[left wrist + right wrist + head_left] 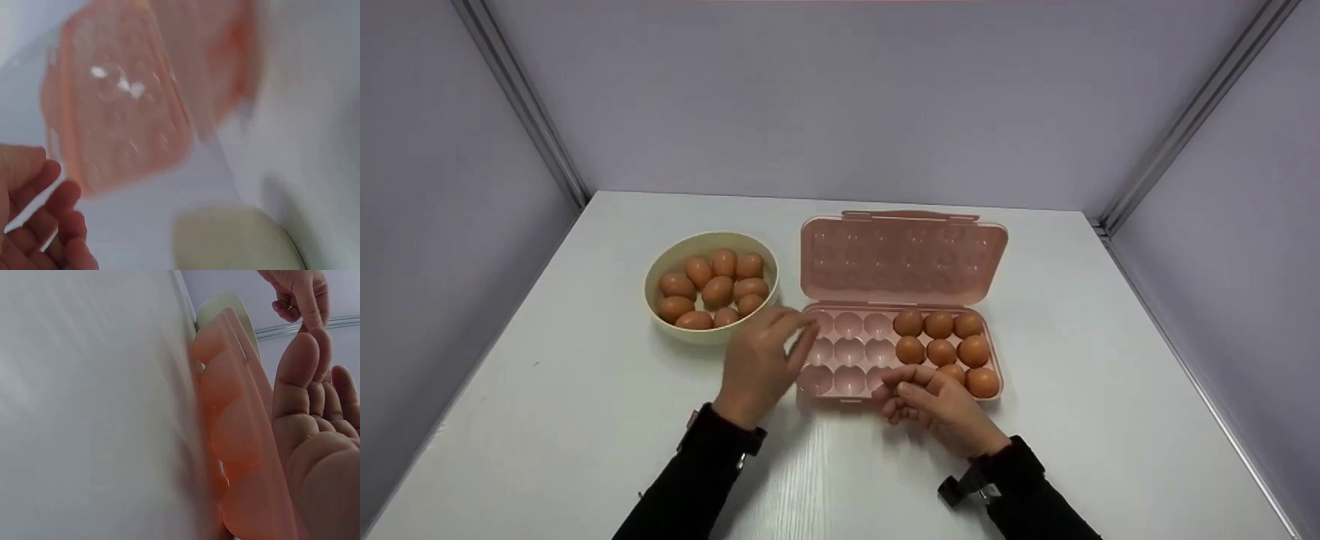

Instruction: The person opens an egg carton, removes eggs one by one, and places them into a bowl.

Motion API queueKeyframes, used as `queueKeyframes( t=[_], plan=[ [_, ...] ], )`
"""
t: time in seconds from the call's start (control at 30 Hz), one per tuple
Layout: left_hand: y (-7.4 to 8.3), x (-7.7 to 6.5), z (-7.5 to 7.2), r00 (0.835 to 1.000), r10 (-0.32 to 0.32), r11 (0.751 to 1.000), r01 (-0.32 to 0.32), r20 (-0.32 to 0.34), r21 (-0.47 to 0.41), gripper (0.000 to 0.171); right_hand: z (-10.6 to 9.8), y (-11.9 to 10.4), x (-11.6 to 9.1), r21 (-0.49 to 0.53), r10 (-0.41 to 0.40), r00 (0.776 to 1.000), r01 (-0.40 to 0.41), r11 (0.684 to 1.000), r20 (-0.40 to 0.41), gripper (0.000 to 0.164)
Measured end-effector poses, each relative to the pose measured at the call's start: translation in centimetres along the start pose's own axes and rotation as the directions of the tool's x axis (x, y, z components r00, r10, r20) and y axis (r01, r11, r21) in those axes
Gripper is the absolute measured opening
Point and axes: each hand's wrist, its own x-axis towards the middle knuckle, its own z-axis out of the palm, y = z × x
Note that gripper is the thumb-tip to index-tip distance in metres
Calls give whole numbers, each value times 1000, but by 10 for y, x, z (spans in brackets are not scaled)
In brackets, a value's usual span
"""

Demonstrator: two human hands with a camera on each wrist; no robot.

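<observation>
Where the right hand point(936, 409) hovers, egg carton point(849, 352) below, eggs point(941, 352) beyond

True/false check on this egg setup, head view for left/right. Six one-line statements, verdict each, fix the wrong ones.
1. The pink carton has its lid open. True.
2. The bowl holds brown eggs. True.
3. The bowl stands right of the carton. False: it stands to the left of it.
4. The left hand is nearer the bowl than the right hand is. True.
5. The left hand grips an egg. False: no egg shows in its fingers.
6. The visible carton eggs all sit in the left half. False: they sit in the right half.
</observation>
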Motion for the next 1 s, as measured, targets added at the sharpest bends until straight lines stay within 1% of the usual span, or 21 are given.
queueKeyframes(
  t=[0.03, 0.1, 0.2, 0.33, 0.43, 0.5, 0.53, 0.57, 0.6, 0.63, 0.67, 0.7, 0.73, 0.77, 0.8, 0.83, 0.87, 0.9, 0.93, 0.97, 1.0],
  plan=[
    [8, -3, 1, 998, 55, 998, -55, 20, -12, 10, 0, -1, 0, -3, -5, 1000, 5, 1000, -4, 28],
    [23, -10, 3, 986, 149, 989, -148, 68, -29, 10, -1, -4, 1, -12, -20, 1000, 20, 1000, -12, 28],
    [36, -20, 8, 964, 225, 974, -225, 143, -16, 13, -2, -13, -1, -43, -44, 998, 42, 998, -40, 29],
    [44, -30, 15, 938, 241, 967, -254, 250, 22, 21, -2, -32, -5, -103, -75, 992, 65, 993, -102, 33],
    [46, -34, 21, 918, 249, 960, -277, 310, 49, 18, -3, -49, -8, -192, -88, 980, 53, 980, -178, 40],
    [47, -36, 24, 908, 258, 953, -295, 330, 67, 12, -5, -59, -6, -282, -103, 967, 34, 959, -233, 43],
    [48, -37, 26, 904, 264, 949, -306, 336, 77, 11, -6, -63, -4, -337, -120, 959, 28, 941, -256, 44],
    [48, -38, 27, 901, 268, 945, -314, 341, 86, 11, -7, -66, 0, -411, -149, 950, 24, 911, -274, 45],
    [48, -38, 28, 899, 272, 942, -322, 344, 96, 13, -9, -67, 5, -504, -184, 939, 13, 864, -291, 44],
    [49, -38, 29, 897, 275, 939, -328, 346, 104, 14, -10, -68, 10, -597, -226, 930, 9, 802, -291, 44],
    [49, -39, 30, 895, 276, 937, -331, 350, 108, 16, -12, -67, 16, -691, -268, 919, -7, 723, -289, 43],
    [49, -39, 30, 894, 276, 937, -332, 354, 110, 17, -13, -66, 22, -782, -308, 909, -32, 623, -283, 41],
    [49, -39, 30, 892, 275, 936, -334, 358, 111, 17, -13, -64, 28, -858, -340, 901, -64, 510, -270, 39],
    [50, -39, 29, 890, 274, 936, -334, 363, 112, 17, -14, -61, 33, -914, -358, 897, -106, 391, -258, 36],
    [50, -39, 29, 888, 273, 936, -334, 369, 111, 17, -13, -58, 37, -948, -367, 897, -143, 285, -246, 32],
    [50, -39, 28, 886, 270, 937, -332, 376, 109, 17, -13, -55, 41, -966, -370, 900, -168, 196, -232, 28],
    [50, -39, 28, 884, 268, 938, -330, 383, 106, 16, -12, -52, 43, -974, -367, 903, -195, 117, -225, 25],
    [50, -38, 27, 883, 265, 939, -328, 388, 104, 15, -11, -50, 46, -975, -359, 906, -217, 57, -223, 22],
    [50, -38, 27, 882, 263, 940, -326, 392, 102, 15, -10, -48, 47, -972, -349, 910, -236, 12, -225, 20],
    [50, -38, 27, 881, 261, 941, -323, 395, 98, 14, -9, -46, 49, -965, -335, 912, -260, -21, -238, 20],
    [50, -38, 27, 880, 259, 943, -320, 397, 94, 13, -7, -45, 50, -958, -326, 910, -283, -41, -255, 20]
  ],
)
